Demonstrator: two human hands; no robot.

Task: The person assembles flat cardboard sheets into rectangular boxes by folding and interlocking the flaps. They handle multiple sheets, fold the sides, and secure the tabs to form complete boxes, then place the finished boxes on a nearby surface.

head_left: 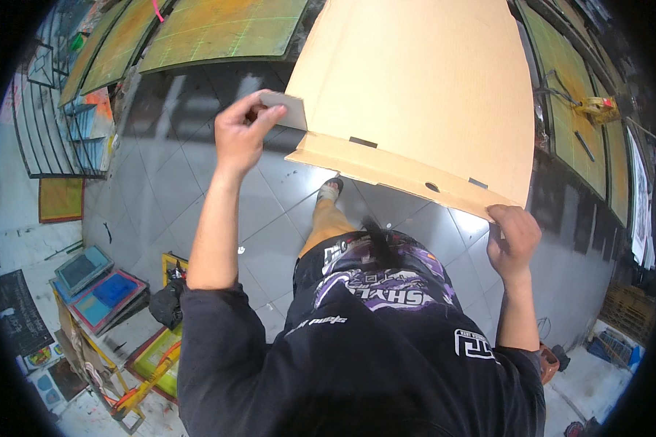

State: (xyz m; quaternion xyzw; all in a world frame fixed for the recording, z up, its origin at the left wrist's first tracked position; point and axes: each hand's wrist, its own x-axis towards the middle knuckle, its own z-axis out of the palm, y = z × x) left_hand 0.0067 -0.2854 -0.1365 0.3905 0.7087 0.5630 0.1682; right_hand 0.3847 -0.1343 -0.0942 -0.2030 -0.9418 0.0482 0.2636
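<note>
A large sheet of brown cardboard (423, 80), creased and slotted like an unfolded carton, stretches away in front of me. Along its near edge runs a folded strip with two narrow dark slots and a small oval hole. My left hand (244, 135) pinches a greyish flap at the near left corner between thumb and fingers. At the near right corner, my right hand (514, 237) is closed on the edge, with the fingers over the top and the thumb lower down. The cardboard's far end runs out of the picture.
Greenish-yellow work tables (226, 33) stand at the far left, and another table (572, 109) on the right carries a yellow tool (598, 109). A wire rack (51, 116) is at the left. Framed screens (109, 295) lean at the lower left. Grey tiles (262, 218) cover the floor.
</note>
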